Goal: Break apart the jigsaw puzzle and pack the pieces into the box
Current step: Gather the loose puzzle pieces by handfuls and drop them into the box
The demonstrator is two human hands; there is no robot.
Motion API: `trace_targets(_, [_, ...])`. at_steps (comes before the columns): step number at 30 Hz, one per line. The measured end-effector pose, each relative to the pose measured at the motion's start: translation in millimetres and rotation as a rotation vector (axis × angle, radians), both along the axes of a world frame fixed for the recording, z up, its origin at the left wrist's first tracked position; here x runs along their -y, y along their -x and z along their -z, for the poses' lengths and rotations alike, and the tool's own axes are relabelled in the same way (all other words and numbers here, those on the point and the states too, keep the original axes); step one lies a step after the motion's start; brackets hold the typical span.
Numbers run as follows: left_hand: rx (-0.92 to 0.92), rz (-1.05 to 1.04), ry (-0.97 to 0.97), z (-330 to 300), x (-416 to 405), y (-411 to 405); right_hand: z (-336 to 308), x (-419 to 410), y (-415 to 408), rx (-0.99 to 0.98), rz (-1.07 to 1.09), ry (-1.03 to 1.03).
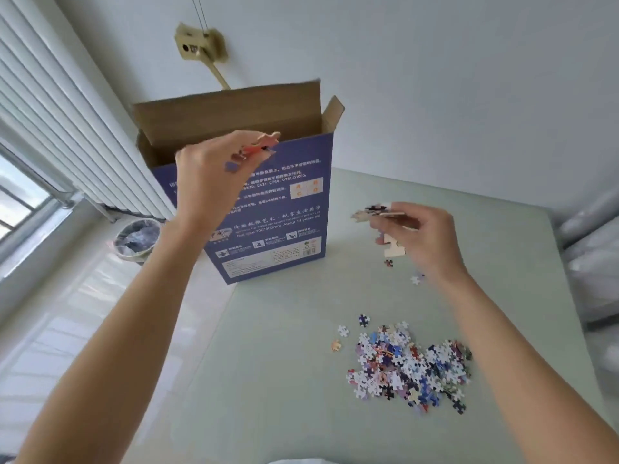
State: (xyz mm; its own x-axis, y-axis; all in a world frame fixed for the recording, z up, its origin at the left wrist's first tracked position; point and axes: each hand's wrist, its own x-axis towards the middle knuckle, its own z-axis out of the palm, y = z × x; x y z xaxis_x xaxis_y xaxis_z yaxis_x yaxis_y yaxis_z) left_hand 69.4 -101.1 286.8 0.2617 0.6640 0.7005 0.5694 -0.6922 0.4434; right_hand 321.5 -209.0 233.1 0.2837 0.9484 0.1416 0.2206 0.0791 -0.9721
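Left hand (214, 172) is being raised at the open top of the box (268, 202), with a few puzzle pieces (258, 147) being pinched in its fingertips. Right hand (422, 236), well to the right of the box, is being held above the worktop (284, 346) with a small clump of joined pieces (378, 211) being gripped. Below that hand, two stray pieces are being left lying, and nearer the person a loose pile of pieces (408, 366) is being left on the worktop. Beyond the left forearm, a bin (137, 241) is being seen on the floor.
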Motion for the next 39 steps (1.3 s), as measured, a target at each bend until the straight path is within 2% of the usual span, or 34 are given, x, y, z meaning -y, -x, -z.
trace_targets(3, [-0.127, -0.065, 0.049, -14, -43, 16, -43, -51, 23, 0.079, -0.059, -0.134])
trace_targets(8, [-0.403, -0.128, 0.304, -15, -78, 27, -88, -128, 49, 0.364, -0.163, -0.265])
trace_targets(14, [-0.38, -0.111, 0.352, -6, -84, 37, -107, -184, 73, 0.994, -0.5, -0.244])
trace_targets(17, [-0.299, -0.121, 0.37, -7, -84, 39, -109, -201, 83, 1.311, -0.672, -0.27])
trace_targets(21, [-0.213, -0.036, 0.408, -9, -81, 39, -106, -214, 88, 1.514, -0.758, -0.329])
trace_targets(24, [-0.228, -0.049, 0.386, -7, -79, 40, -100, -218, 85, 1.497, -0.778, -0.358])
trace_targets(31, [-0.25, -0.012, 0.352, -2, -65, 43, -80, -216, 73, 1.223, -0.79, -0.436])
trace_targets(35, [-0.271, -0.031, 0.31, 1, -63, 42, -75, -214, 79, 1.138, -0.778, -0.554])
trace_targets(39, [-0.28, -0.04, 0.297, 1, -62, 42, -74, -212, 89, 1.053, -0.829, -0.589])
